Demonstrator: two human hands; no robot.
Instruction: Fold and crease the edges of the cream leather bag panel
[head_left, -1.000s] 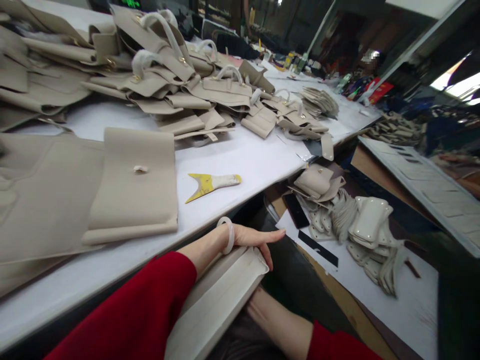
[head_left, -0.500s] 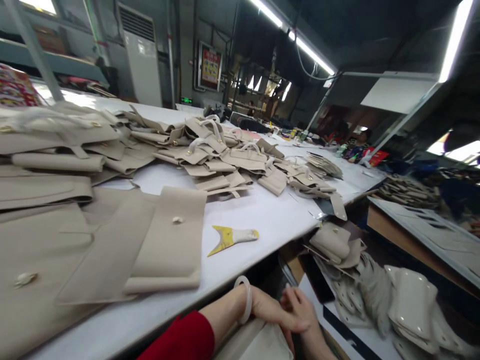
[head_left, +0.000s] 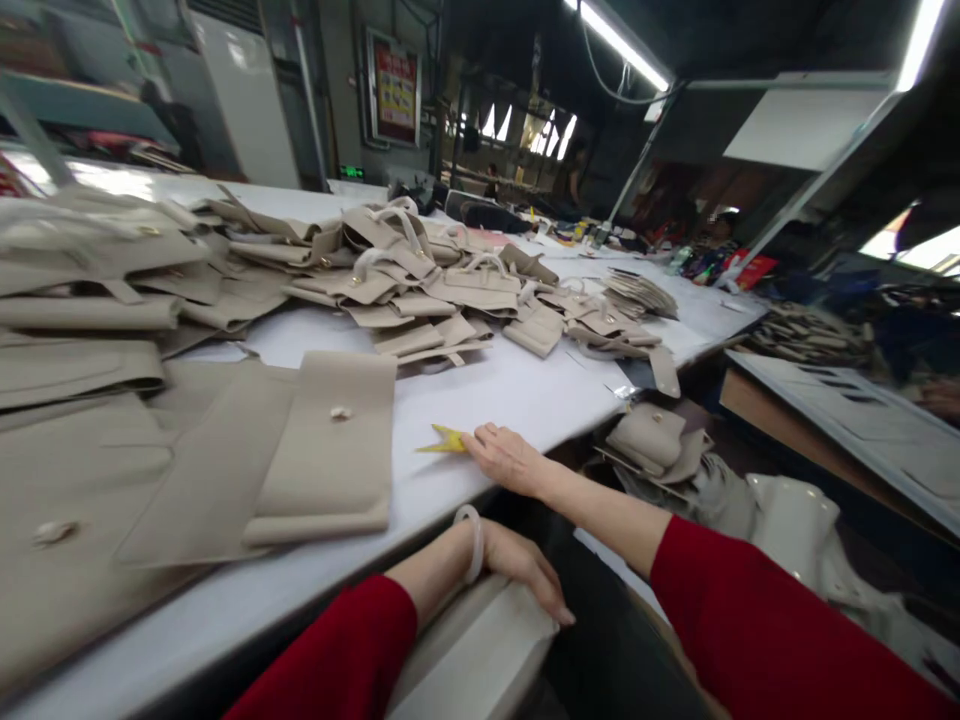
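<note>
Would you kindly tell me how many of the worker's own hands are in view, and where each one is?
2. The right hand lies on the white table, covering the yellow tool. The left hand, with a pale bangle on its wrist, rests on a white piece below the table edge.

Red sleeves, pale bangle [head_left: 474,540] at the left wrist

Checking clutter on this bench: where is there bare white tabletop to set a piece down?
One bare strip runs from the right hand on the yellow tool back to the handle pile. A smaller patch lies between the folded flap and that pile. The table's left side is crowded with beige panels. The left hand rests on a white piece.
</note>
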